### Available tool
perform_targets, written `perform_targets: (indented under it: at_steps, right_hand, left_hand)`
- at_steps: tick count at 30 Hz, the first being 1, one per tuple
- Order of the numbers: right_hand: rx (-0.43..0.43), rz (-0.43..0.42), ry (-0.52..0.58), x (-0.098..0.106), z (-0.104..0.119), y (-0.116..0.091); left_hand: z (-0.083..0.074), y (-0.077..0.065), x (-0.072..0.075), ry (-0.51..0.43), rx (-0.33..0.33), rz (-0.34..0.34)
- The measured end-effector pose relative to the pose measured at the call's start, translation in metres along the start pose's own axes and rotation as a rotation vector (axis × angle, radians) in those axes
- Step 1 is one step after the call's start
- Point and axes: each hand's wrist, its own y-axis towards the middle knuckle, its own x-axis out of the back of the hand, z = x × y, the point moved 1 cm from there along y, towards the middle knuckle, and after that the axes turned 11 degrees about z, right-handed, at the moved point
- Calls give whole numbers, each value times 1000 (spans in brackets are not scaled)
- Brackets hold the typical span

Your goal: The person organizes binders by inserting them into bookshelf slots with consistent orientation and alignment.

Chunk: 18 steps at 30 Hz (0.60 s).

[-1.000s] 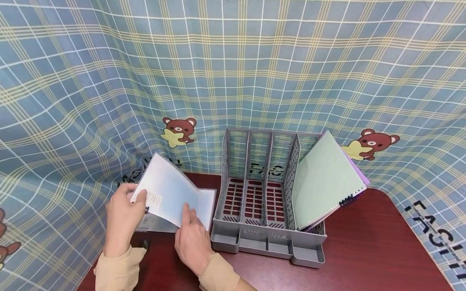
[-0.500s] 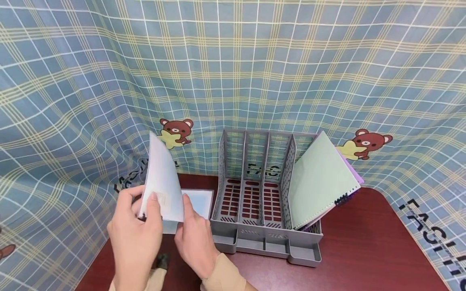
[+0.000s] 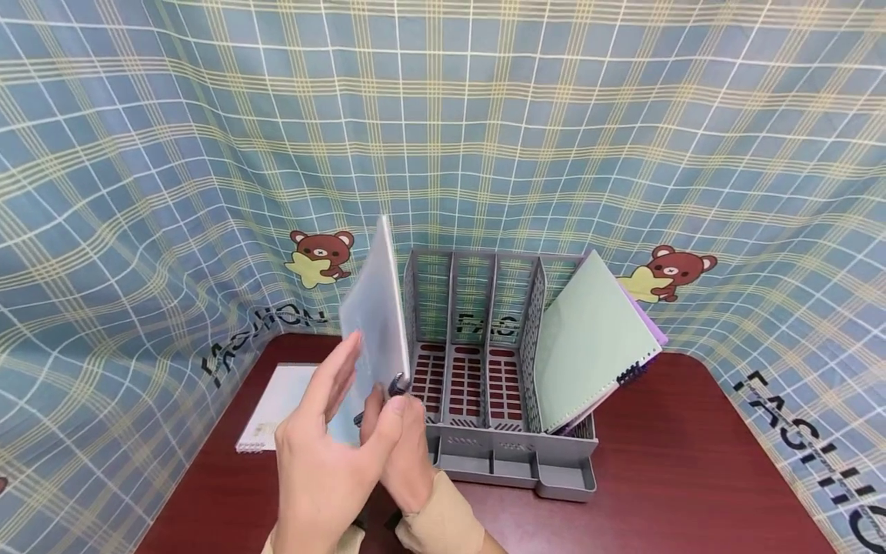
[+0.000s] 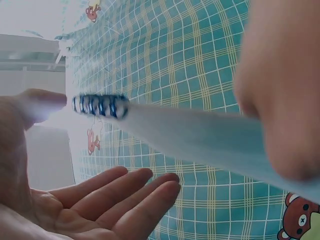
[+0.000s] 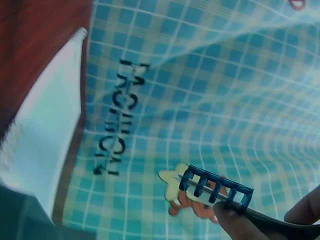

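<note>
A spiral-bound notebook with a pale blue-white cover stands upright on edge in the air, just left of the grey file rack. My right hand grips its lower part near the dark coil binding. In the right wrist view, fingertips pinch it beside the coil. My left hand is at the notebook's left, its fingers extended; the left wrist view shows the palm apart from the coil. A second pale notebook lies flat on the table, partly hidden behind my left hand.
A light green notebook and a purple one lean in the rack's rightmost slot. Small trays line the rack's front. The dark red table extends right, with a checked curtain behind and along the sides.
The notebook has swung from tilted to upright and moved right, toward the rack. My right hand has taken hold near the coil, and my left hand has let go. The lower notebook is more exposed.
</note>
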Motion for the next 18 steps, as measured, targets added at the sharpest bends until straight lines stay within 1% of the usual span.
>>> perform_targets:
  at_steps: [1,2,4,7,9,11,12,14,16,18]
  right_hand:
    - [16,-25,9,5,-1,2]
    - [20,-63,-60,10,-2,4]
    - [11,-80,-84,19,-2,6]
    - [-59,-116,-90,38,-2,10]
    - [-109,-151,-73,53,-2,12]
    - [-132,-177,-27,68,-3,14]
    - [-138,-186,5,76,-4,15]
    - [-166,-213,11,93,-7,16]
    - [-193,-238,-5,110,-11,16]
    - [-238,-259,-69,124,-16,16]
  left_hand:
    - [0,0,0,14,0,-2]
    - [0,0,1,28,-1,-5]
    - [2,2,2,64,-5,-9]
    - [9,6,4,125,-6,-17]
    - [15,10,6,142,1,-16]
    - [24,15,7,148,39,7]
    - [30,18,6,151,71,28]
    - [42,24,3,159,152,79]
    - [56,31,-4,187,228,140]
    - [70,38,-13,218,289,209]
